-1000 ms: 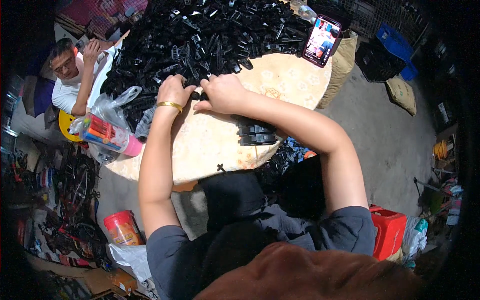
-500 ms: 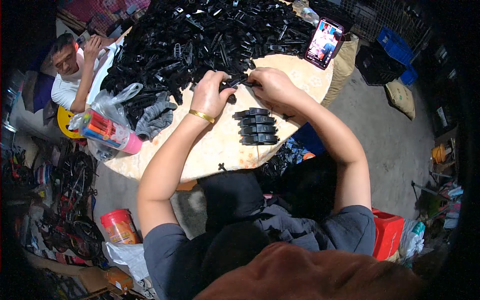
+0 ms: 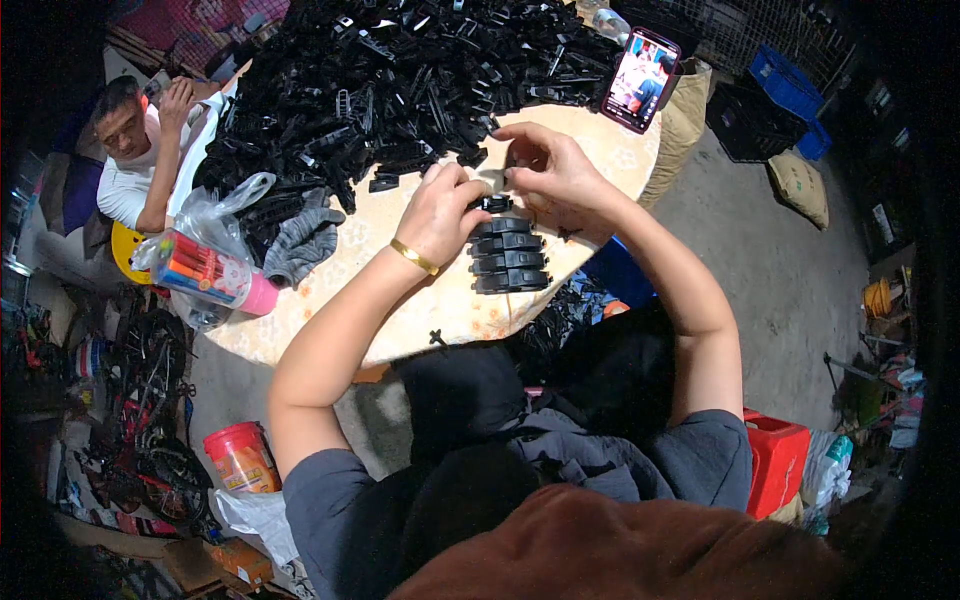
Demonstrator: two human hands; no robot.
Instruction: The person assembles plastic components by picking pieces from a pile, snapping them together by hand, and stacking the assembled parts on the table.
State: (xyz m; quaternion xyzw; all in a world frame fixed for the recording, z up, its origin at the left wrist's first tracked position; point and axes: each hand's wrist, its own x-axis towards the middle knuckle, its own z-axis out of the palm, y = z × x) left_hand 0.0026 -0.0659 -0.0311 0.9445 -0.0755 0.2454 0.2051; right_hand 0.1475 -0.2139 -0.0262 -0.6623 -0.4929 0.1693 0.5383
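My left hand (image 3: pixel 443 212) is closed on a small black plastic piece (image 3: pixel 495 203), held between thumb and fingers just beyond a neat row of similar black plastic pieces (image 3: pixel 508 262) on the table. My right hand (image 3: pixel 555 170) is beside it, thumb and forefinger spread apart with nothing visible between them. A large heap of loose black plastic pieces (image 3: pixel 400 90) covers the far part of the table (image 3: pixel 385 290), its near edge close to my fingertips. The exact kind of these pieces is too small to make out.
A propped phone (image 3: pixel 641 80) stands at the table's far right. On the left lie a grey glove (image 3: pixel 303 240), a plastic bag (image 3: pixel 215 215) and a tub of coloured pens (image 3: pixel 215 272). Another person (image 3: pixel 135 150) sits at the far left. A red bucket (image 3: pixel 242 457) stands on the floor.
Both hands have moved from the heap's edge. My left hand came nearer to the row with a black piece, and my right hand's fingers have spread apart. The view shifted slightly.
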